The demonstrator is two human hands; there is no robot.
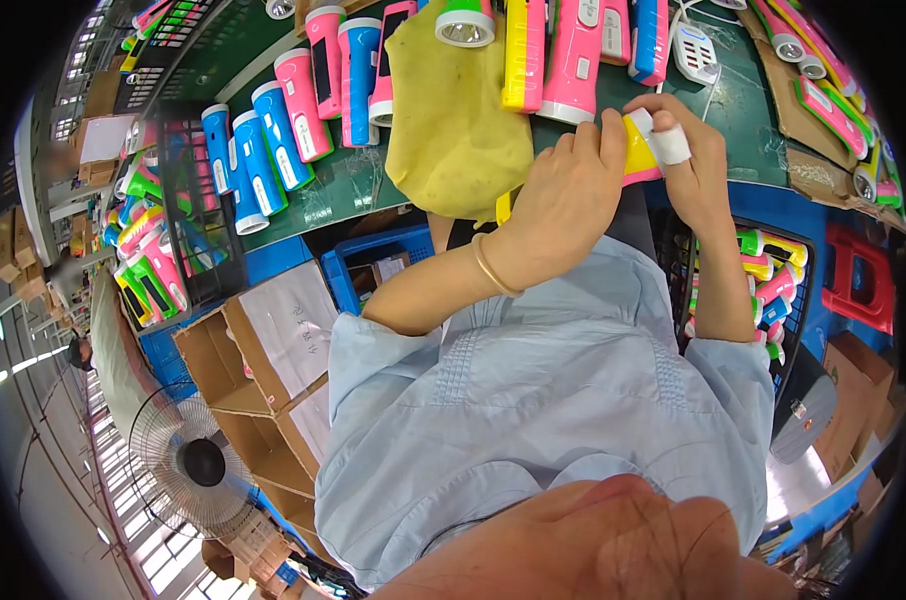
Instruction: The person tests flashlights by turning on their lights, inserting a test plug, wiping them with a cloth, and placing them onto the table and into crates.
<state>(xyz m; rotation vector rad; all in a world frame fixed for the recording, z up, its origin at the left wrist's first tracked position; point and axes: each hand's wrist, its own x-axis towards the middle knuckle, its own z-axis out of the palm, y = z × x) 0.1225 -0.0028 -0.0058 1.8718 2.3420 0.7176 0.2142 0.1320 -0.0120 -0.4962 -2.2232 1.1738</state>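
A yellow and pink flashlight (638,150) is held between both hands, mostly hidden behind my left hand. My left hand (570,195) has its fingers wrapped over it, a bracelet at the wrist. A small yellow part (504,208) shows below that wrist; I cannot tell whether it belongs to the same flashlight. My right hand (695,165) grips the flashlight's right end, with a white wrapping (672,146) on one digit. Just left of my hands, a yellow cloth (453,120) hangs over the table edge. Pink and yellow flashlights (573,60) lie just beyond my fingers.
Blue and pink flashlights (283,135) line the green table (353,185) at left. A white multi-port charger (695,52) sits at back right. Below the table stand a black crate of flashlights (773,270), a red stool (860,278), a cardboard divider box (263,350) and a fan (201,462).
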